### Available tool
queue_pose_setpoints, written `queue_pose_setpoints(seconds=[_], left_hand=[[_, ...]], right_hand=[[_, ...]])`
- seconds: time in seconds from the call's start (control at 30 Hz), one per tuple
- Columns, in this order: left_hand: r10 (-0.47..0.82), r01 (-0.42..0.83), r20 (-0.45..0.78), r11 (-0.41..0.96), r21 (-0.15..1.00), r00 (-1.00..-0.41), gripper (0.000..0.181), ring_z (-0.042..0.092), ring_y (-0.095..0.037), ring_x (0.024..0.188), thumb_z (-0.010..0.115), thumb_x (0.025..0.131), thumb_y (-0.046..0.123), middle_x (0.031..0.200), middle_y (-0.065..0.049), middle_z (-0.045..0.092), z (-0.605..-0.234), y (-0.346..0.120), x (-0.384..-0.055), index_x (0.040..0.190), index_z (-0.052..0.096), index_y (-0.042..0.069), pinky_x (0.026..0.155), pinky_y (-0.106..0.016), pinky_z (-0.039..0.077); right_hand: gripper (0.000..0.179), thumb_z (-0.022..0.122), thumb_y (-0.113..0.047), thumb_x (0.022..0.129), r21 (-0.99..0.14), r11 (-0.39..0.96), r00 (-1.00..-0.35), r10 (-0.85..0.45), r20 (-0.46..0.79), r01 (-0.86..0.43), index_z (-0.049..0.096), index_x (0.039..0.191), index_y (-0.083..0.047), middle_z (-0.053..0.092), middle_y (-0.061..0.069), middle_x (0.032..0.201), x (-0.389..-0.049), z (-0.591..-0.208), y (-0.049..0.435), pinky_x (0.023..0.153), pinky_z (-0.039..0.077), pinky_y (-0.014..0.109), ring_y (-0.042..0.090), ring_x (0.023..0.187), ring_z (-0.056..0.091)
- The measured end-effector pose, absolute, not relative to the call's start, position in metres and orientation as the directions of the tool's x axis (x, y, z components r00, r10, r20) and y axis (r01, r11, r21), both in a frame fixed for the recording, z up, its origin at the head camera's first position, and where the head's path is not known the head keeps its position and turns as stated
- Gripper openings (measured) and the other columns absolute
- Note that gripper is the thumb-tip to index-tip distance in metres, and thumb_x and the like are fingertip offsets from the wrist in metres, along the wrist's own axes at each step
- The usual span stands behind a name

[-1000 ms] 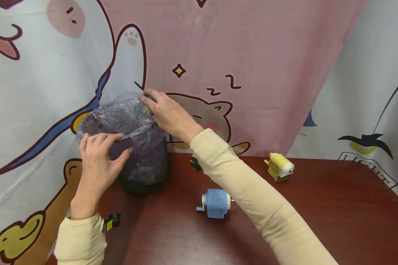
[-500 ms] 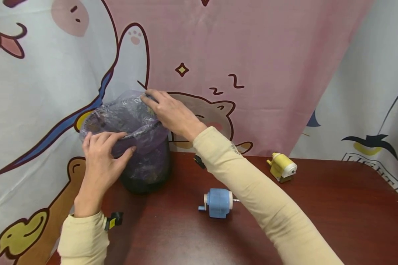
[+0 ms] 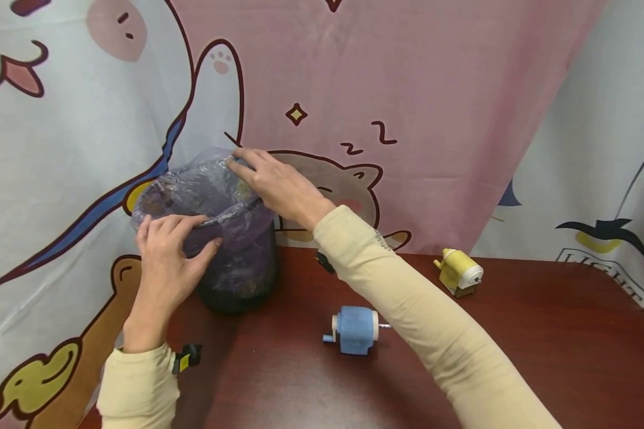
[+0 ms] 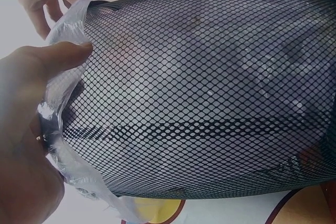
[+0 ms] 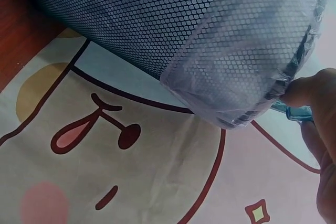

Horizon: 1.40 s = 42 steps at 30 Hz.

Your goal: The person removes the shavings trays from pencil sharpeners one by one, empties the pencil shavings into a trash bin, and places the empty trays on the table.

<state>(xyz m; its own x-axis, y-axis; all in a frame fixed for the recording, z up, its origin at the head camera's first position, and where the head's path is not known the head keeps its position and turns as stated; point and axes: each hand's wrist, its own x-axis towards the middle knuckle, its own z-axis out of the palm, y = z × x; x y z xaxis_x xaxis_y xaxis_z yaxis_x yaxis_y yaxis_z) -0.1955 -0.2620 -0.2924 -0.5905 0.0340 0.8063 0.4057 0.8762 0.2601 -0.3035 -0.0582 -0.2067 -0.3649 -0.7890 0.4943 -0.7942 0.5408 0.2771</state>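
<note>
A black mesh trash bin (image 3: 247, 280), lined with a thin purple plastic bag (image 3: 244, 229), stands at the table's back left. My left hand (image 3: 166, 250) grips its near rim, fingers over the edge and thumb (image 4: 73, 56) outside against the mesh. At the far right rim is my right hand (image 3: 281, 187). Its thumb (image 5: 296, 92) and a finger pinch a small clear teal plastic piece (image 5: 299, 113), mostly hidden in the hand. A blue crank pencil sharpener (image 3: 356, 330) sits on the table below my right forearm.
A yellow crank pencil sharpener (image 3: 460, 271) stands further back on the right of the reddish-brown table (image 3: 284, 387). A cartoon-printed cloth (image 3: 434, 119) hangs close behind and to the left of the bin.
The head view has shifted slightly, so the whole scene sits a little further right. Both hands keep their places at the bin's rim.
</note>
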Motion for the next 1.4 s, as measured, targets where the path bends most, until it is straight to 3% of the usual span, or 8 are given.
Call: queue_pose_setpoints(seconds=[0.3, 0.73, 0.93, 1.13, 1.4], left_hand=[[0.036, 0.406, 0.81, 0.878, 0.255, -0.586, 0.037, 0.051, -0.044, 0.11, 0.085, 0.082, 0.011, 0.109, -0.023, 0.066, -0.293, -0.262, -0.196, 0.114, 0.071, 0.001, 0.119, -0.07, 0.012], [0.035, 0.398, 0.811, 0.883, 0.249, -0.584, 0.037, 0.051, -0.045, 0.11, 0.085, 0.081, 0.011, 0.108, -0.024, 0.066, -0.291, -0.263, -0.195, 0.114, 0.071, 0.0, 0.119, -0.07, 0.012], [0.038, 0.397, 0.81, 0.884, 0.246, -0.586, 0.038, 0.051, -0.045, 0.11, 0.086, 0.081, 0.011, 0.109, -0.024, 0.066, -0.292, -0.262, -0.196, 0.114, 0.071, 0.0, 0.119, -0.071, 0.013], [0.036, 0.402, 0.815, 0.882, 0.247, -0.578, 0.038, 0.051, -0.045, 0.11, 0.086, 0.08, 0.011, 0.108, -0.024, 0.066, -0.292, -0.262, -0.196, 0.114, 0.071, 0.0, 0.119, -0.07, 0.013], [0.032, 0.399, 0.812, 0.882, 0.251, -0.582, 0.038, 0.051, -0.045, 0.11, 0.086, 0.081, 0.011, 0.108, -0.024, 0.066, -0.293, -0.261, -0.196, 0.114, 0.071, 0.0, 0.119, -0.071, 0.013]], right_hand=[[0.066, 0.068, 0.001, 0.094, 0.324, 0.528, -0.349, -0.809, 0.472, -0.785, 0.044, 0.155, -0.007, 0.041, 0.015, 0.16, -0.304, -0.207, -0.057, 0.114, 0.045, 0.034, 0.03, 0.149, 0.04], [0.061, 0.065, 0.001, 0.097, 0.453, 0.464, -0.247, -0.853, 0.459, -0.762, 0.046, 0.154, -0.009, 0.043, 0.014, 0.159, -0.306, -0.209, -0.053, 0.101, 0.055, 0.032, 0.03, 0.149, 0.041], [0.056, 0.06, -0.005, 0.101, 0.579, 0.397, -0.173, -0.898, 0.404, -0.712, 0.044, 0.155, -0.008, 0.043, 0.014, 0.159, -0.307, -0.208, -0.049, 0.111, 0.047, 0.032, 0.03, 0.149, 0.04], [0.058, 0.058, -0.001, 0.101, 0.696, 0.351, -0.149, -0.93, 0.335, -0.626, 0.041, 0.157, -0.008, 0.042, 0.014, 0.16, -0.306, -0.203, -0.047, 0.119, 0.04, 0.034, 0.031, 0.149, 0.04], [0.059, 0.059, 0.002, 0.1, 0.665, 0.359, -0.142, -0.923, 0.358, -0.655, 0.042, 0.156, -0.008, 0.042, 0.014, 0.16, -0.306, -0.205, -0.045, 0.116, 0.043, 0.034, 0.031, 0.149, 0.041]])
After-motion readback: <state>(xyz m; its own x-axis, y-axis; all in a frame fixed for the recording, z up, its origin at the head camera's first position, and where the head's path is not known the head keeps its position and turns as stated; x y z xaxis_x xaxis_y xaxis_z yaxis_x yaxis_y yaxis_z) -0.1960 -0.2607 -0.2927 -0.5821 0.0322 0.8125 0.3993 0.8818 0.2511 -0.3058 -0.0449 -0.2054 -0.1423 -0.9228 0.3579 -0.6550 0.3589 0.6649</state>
